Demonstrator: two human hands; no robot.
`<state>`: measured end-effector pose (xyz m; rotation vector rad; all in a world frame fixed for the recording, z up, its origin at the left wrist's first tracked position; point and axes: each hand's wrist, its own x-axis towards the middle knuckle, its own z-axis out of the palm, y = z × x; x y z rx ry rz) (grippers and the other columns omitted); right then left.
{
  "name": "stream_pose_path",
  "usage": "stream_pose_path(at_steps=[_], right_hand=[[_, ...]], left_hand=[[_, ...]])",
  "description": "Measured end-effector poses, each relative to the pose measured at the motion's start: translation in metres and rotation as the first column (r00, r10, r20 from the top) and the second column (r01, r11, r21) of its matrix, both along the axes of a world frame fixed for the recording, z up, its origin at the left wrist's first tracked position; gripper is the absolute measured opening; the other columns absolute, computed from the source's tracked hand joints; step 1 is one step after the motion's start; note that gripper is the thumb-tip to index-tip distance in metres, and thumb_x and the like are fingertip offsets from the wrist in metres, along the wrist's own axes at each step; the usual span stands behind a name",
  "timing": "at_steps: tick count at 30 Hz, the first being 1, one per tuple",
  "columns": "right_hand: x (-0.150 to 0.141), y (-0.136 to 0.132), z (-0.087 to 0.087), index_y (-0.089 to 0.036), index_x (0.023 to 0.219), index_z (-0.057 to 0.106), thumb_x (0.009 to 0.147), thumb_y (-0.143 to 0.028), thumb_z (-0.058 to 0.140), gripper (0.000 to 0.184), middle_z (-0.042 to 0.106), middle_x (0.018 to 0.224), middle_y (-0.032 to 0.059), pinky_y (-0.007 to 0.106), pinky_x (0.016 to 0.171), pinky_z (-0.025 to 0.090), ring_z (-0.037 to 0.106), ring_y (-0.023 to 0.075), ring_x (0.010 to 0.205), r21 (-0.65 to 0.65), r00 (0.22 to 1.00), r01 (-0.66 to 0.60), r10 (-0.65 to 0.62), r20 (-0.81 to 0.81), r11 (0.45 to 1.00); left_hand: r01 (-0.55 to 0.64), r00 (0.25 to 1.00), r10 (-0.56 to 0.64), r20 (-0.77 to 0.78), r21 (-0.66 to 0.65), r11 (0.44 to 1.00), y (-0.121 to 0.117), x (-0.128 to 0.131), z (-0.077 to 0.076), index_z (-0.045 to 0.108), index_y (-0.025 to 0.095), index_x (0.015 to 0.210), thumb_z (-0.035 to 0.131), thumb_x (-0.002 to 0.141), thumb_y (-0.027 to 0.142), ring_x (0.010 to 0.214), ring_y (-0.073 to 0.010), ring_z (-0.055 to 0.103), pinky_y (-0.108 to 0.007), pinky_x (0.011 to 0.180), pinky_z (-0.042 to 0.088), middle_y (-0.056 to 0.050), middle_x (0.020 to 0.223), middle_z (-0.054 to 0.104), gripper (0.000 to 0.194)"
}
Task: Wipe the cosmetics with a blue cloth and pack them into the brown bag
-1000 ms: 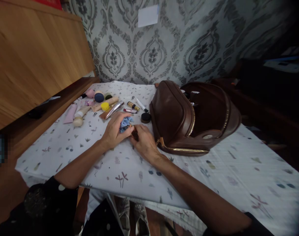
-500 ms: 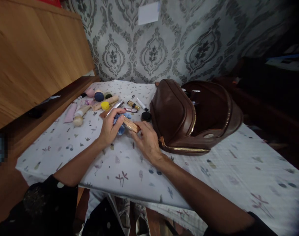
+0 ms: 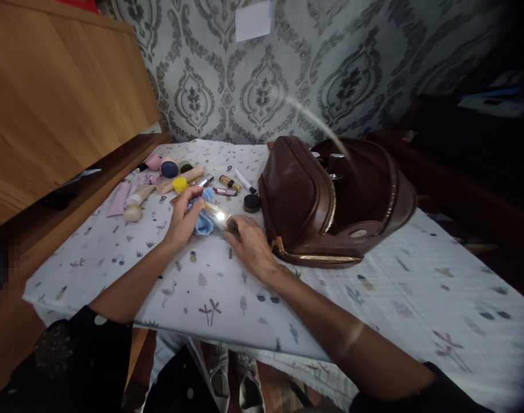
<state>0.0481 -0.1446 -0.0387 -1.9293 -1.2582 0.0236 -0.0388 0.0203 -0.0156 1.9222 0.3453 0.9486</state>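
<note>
Over the table, my left hand (image 3: 183,221) is closed on a crumpled blue cloth (image 3: 205,225). A small, shiny, gold-coloured rectangular case (image 3: 216,213) rests against that cloth, its face reflecting a bright glare. My right hand (image 3: 252,245) grips the near right end of the case between thumb and fingers. Just beyond the hands lie a lip gloss tube (image 3: 225,191), a gold and black tube (image 3: 229,183) and a round black jar (image 3: 252,202). What the case contains cannot be seen.
A brown leather backpack (image 3: 287,198) lies unzipped on the right, bottles showing inside. More cosmetics spread at the left, including a yellow-lidded jar (image 3: 179,184), a pink tube (image 3: 119,199) and a round beige item (image 3: 133,213). A wooden cabinet (image 3: 68,74) borders the table's left side.
The gold case has turned, so its broad shiny face now catches the light where its narrow edge showed before. More of the blue cloth shows below it. The view has shifted slightly.
</note>
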Motion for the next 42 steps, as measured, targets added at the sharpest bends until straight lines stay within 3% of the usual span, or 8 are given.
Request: stream_pose_path(at_steps=[5, 11, 16, 25, 29, 35, 39, 42], right_hand=[[-0.001, 0.000, 0.004, -0.018, 0.096, 0.060, 0.086, -0.015, 0.061, 0.010, 0.064, 0.094, 0.0076, 0.034, 0.083, 0.046, 0.057, 0.0227, 0.089, -0.017, 0.999, 0.025, -0.026, -0.024, 1.000], [0.000, 0.001, 0.005, -0.018, 0.090, 0.058, 0.086, -0.017, 0.062, 0.006, 0.064, 0.089, 0.0062, 0.033, 0.079, 0.045, 0.056, 0.0213, 0.084, -0.024, 1.000, 0.024, -0.024, -0.020, 0.999], [-0.001, 0.000, 0.006, -0.019, 0.089, 0.056, 0.087, -0.018, 0.061, 0.005, 0.063, 0.088, 0.0060, 0.033, 0.078, 0.044, 0.055, 0.0214, 0.083, -0.020, 1.000, 0.024, -0.024, -0.017, 1.000], [-0.006, -0.007, 0.014, -0.019, 0.097, 0.054, 0.090, -0.020, 0.054, 0.007, 0.063, 0.088, 0.0058, 0.030, 0.072, 0.043, 0.057, 0.0195, 0.077, 0.006, 0.994, 0.030, -0.029, -0.107, 1.000], [-0.007, -0.008, 0.015, -0.020, 0.104, 0.055, 0.091, -0.022, 0.053, 0.013, 0.064, 0.097, 0.0070, 0.030, 0.074, 0.044, 0.060, 0.0200, 0.083, 0.097, 0.990, 0.039, -0.025, -0.138, 0.995], [-0.007, -0.010, 0.016, -0.017, 0.109, 0.058, 0.093, -0.023, 0.052, 0.018, 0.062, 0.099, 0.0088, 0.033, 0.078, 0.047, 0.058, 0.0215, 0.087, 0.159, 0.998, 0.010, 0.000, -0.058, 0.987], [-0.010, -0.010, 0.015, -0.019, 0.114, 0.060, 0.095, -0.026, 0.053, 0.021, 0.060, 0.097, 0.0080, 0.033, 0.077, 0.049, 0.057, 0.0214, 0.085, 0.145, 0.999, -0.029, 0.024, 0.036, 0.989], [-0.014, -0.011, 0.015, -0.020, 0.118, 0.061, 0.094, -0.025, 0.056, 0.025, 0.058, 0.098, 0.0071, 0.033, 0.077, 0.050, 0.058, 0.0204, 0.084, 0.116, 0.996, -0.052, 0.042, 0.083, 0.992]], left_hand=[[0.038, 0.995, -0.040, -0.087, -0.027, 0.999, 0.006, 0.002, -0.005, 0.065, 0.021, 0.095, 0.052, 0.094, 0.045, 0.082, -0.0162, 0.059, -0.027, 0.072, 0.049, -0.001, 0.088, 0.064, 0.027], [0.062, 0.993, -0.045, -0.111, 0.158, 0.985, 0.000, 0.001, 0.002, 0.054, 0.021, 0.074, 0.039, 0.099, 0.057, 0.078, -0.0175, 0.056, -0.031, 0.076, 0.048, -0.001, 0.075, 0.056, 0.046], [-0.009, 0.996, 0.033, -0.088, 0.260, 0.966, -0.003, -0.002, 0.006, 0.054, 0.021, 0.077, 0.043, 0.099, 0.048, 0.073, -0.0161, 0.053, -0.029, 0.071, 0.046, 0.000, 0.074, 0.053, 0.036], [-0.010, 0.998, 0.011, -0.062, 0.022, 1.000, -0.004, -0.007, 0.011, 0.061, 0.021, 0.087, 0.060, 0.088, 0.037, 0.056, -0.0108, 0.045, -0.023, 0.051, 0.039, 0.004, 0.068, 0.051, 0.016], [-0.038, 0.998, 0.041, -0.054, 0.048, 0.998, -0.002, -0.006, 0.009, 0.060, 0.021, 0.084, 0.062, 0.087, 0.037, 0.057, -0.0106, 0.043, -0.024, 0.053, 0.037, 0.004, 0.067, 0.050, 0.016], [-0.108, 0.994, 0.110, -0.015, 0.090, 0.990, 0.003, -0.006, 0.011, 0.049, 0.020, 0.065, 0.059, 0.090, 0.045, 0.054, -0.0102, 0.035, -0.024, 0.051, 0.031, 0.005, 0.059, 0.037, 0.037], [-0.216, 0.972, 0.219, 0.081, -0.052, 0.975, 0.009, -0.007, 0.013, 0.046, 0.020, 0.061, 0.052, 0.091, 0.062, 0.052, -0.0102, 0.036, -0.024, 0.047, 0.031, 0.004, 0.057, 0.039, 0.052], [-0.212, 0.959, 0.239, 0.153, -0.171, 0.962, 0.007, -0.006, 0.012, 0.047, 0.021, 0.065, 0.053, 0.088, 0.068, 0.050, -0.0098, 0.039, -0.023, 0.046, 0.033, 0.004, 0.058, 0.042, 0.053]])
